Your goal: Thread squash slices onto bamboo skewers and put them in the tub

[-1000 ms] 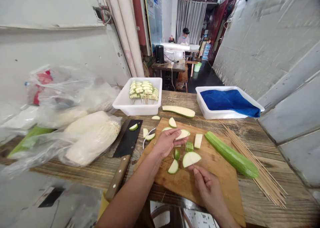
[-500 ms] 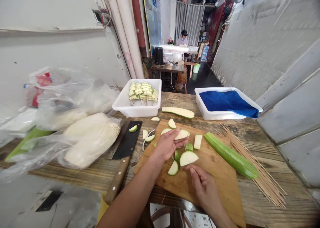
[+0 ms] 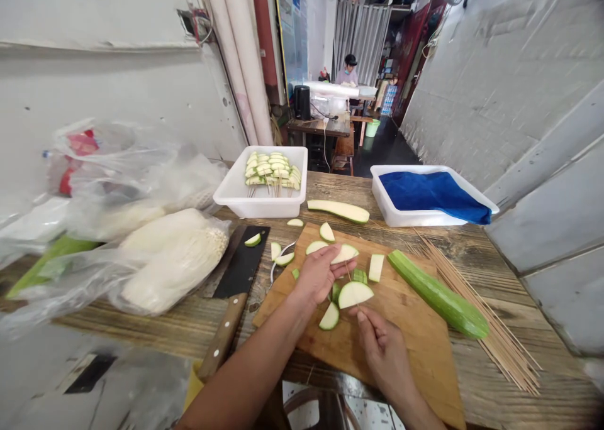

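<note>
Over the wooden cutting board (image 3: pixel 406 348), my left hand (image 3: pixel 317 271) is closed on a half-round zucchini slice (image 3: pixel 346 254) with green rind. My right hand (image 3: pixel 381 341) pinches the lower end of a thin bamboo skewer (image 3: pixel 348 268). A second half-round slice (image 3: pixel 355 295) is threaded on that skewer, just above my right fingertips. The skewer runs up from it towards the slice in my left hand; whether it enters that slice is hard to see. Loose zucchini pieces (image 3: pixel 329 317) lie around my hands, some partly hidden. A whole zucchini (image 3: pixel 438 295) rests at the board's right.
A cleaver (image 3: pixel 240 263) lies left of the board, beside plastic-bagged food (image 3: pixel 165 260). A white tub (image 3: pixel 264 209) holds skewered slices; another tub (image 3: pixel 401 216) has a blue cloth (image 3: pixel 425 194). Loose skewers (image 3: pixel 491 329) lie at right. A person (image 3: pixel 348 71) sits far back.
The view has shifted slightly. Both hands keep their grips, and the lower slice sits a touch higher, nearer the slice in my left hand.
</note>
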A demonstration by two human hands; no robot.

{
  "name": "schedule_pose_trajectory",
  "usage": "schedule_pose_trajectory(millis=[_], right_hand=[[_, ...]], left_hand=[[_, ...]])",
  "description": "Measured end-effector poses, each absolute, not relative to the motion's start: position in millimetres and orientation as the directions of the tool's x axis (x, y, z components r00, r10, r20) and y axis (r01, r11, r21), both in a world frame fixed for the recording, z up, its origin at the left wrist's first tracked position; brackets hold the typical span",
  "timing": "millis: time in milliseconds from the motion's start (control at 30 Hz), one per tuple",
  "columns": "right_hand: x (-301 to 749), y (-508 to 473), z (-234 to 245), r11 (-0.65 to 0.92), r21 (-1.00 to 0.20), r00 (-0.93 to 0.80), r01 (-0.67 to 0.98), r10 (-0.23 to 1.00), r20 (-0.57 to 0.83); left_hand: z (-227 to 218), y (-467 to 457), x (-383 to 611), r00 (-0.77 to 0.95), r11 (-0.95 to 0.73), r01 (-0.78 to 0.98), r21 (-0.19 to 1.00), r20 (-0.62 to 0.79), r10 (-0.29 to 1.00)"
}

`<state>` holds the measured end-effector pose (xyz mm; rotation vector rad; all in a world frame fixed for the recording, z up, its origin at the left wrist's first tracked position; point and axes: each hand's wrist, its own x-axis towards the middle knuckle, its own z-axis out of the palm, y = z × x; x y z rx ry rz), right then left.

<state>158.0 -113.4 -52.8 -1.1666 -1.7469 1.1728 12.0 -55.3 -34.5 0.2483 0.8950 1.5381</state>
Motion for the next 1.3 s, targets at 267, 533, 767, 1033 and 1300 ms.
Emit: schedule_pose_trajectory(millis=[267,533,767,1033,1300], right_hand=[[157.6,-111.3,-52.7,0.180,-0.939,-0.301,0.292,0.950,0.088],[154.7,-109.2,-51.2,0.175,-0.935,-0.281,0.308,0.956,0.087],[150.1,-106.1,-51.4,0.161,-0.943,-0.265,0.290,0.961,0.082],[147.6,-105.2,-49.6,0.175,-0.944,-0.253,0.280,0.962,0.103],[146.2,-104.0,-49.3,0.223,-0.940,-0.212,0.257,0.962,0.170]], left_hand=[[-33.8,-55.8,12.5,-0.214,0.080,-0.738,0.670,-0.345,0.914],[-37.6,-58.6,16.2,-0.187,0.091,-0.723,0.685,-0.321,0.928],[-42.3,-60.4,20.8,-0.126,0.132,-0.696,0.706,-0.301,0.945],[-39.0,-62.1,26.5,-0.139,0.134,-0.676,0.724,-0.304,0.943],[-25.5,-66.4,27.6,-0.162,0.095,-0.652,0.753,-0.260,0.952]])
